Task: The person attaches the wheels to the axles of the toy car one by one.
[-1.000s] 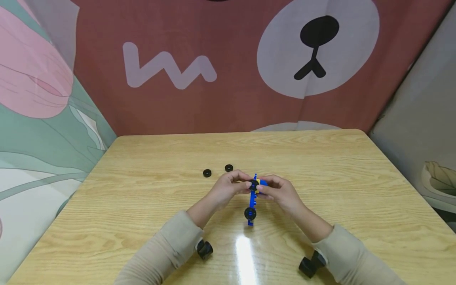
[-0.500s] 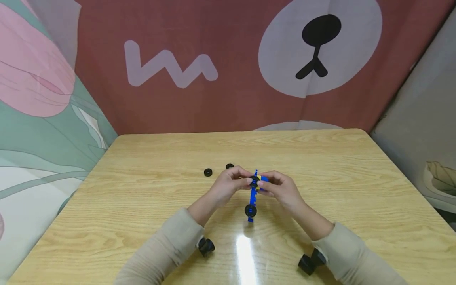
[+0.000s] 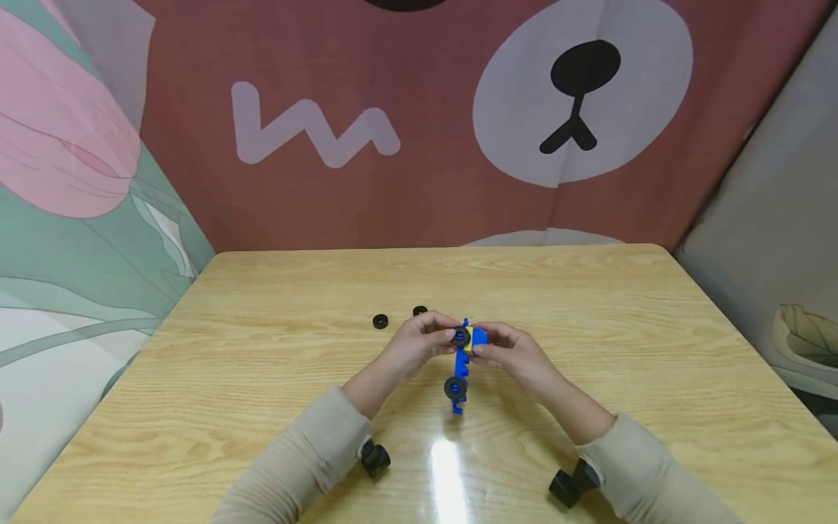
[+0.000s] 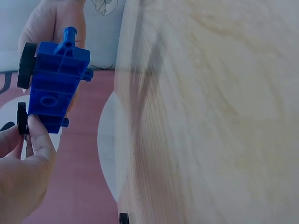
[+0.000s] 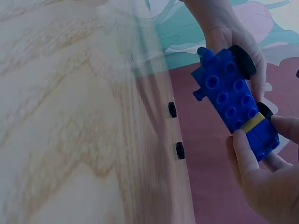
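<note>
Both hands hold a blue toy car chassis (image 3: 461,362) upright on end above the table. It has studs and a blue block (image 5: 264,140) with a yellow strip (image 5: 253,122) at one end. Two black wheels show on one side: an upper wheel (image 3: 461,336) and a lower wheel (image 3: 455,388). My left hand (image 3: 417,345) pinches the upper wheel between thumb and fingers. My right hand (image 3: 519,355) grips the blue block end. On the opposite side, bare axle stubs (image 4: 87,74) stick out.
Two loose black wheels, one nearer the left (image 3: 380,321) and one partly behind the left hand (image 3: 420,311), lie on the wooden table (image 3: 262,349). Black wrist-camera parts (image 3: 375,460) hang under both sleeves. A printed cloth (image 3: 327,204) rises behind the table.
My right thumb has come off the upper wheel and down to the blue block. The chassis has turned a little, so the wheel faces show more. My left hand keeps its pinch.
</note>
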`<state>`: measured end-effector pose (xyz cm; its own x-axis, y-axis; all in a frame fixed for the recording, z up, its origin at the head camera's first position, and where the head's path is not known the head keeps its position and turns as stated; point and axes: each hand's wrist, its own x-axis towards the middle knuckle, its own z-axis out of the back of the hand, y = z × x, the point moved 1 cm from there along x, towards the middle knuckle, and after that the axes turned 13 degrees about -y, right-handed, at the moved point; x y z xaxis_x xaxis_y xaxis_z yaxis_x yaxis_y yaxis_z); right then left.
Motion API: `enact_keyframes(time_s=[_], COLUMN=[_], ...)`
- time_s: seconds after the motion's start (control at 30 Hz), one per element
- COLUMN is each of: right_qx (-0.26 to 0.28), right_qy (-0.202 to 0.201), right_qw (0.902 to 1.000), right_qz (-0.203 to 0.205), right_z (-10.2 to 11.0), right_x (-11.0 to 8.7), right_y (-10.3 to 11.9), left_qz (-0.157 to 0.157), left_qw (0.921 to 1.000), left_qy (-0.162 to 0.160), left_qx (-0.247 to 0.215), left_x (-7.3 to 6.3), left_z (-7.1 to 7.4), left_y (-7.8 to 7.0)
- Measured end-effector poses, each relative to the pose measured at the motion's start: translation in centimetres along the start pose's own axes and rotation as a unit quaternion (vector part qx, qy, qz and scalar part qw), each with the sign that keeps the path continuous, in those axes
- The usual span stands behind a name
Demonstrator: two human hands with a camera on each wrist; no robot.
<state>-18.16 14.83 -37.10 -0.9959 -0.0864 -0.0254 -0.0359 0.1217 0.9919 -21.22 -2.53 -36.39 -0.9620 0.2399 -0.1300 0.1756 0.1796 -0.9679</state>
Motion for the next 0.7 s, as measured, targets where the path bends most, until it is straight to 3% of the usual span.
enact_keyframes(time_s=[0.37,0.7], right_qx=[-0.039,-0.088], right_qy=[0.025,0.019], right_qw=[0.9989,0.9954], right_qz=[0.0,0.033], right_z=[0.38,0.13], right_x=[-0.03,0.06], right_y=[0.0,-0.14], left_qz=[0.007,0.024], left_qw=[0.9999,0.9989], left_qy=[-0.005,-0.009], left_qx=[0.01,0.038], left_x=[0.1,0.03], left_z=[1.0,0.45], left_y=[0.57,0.63])
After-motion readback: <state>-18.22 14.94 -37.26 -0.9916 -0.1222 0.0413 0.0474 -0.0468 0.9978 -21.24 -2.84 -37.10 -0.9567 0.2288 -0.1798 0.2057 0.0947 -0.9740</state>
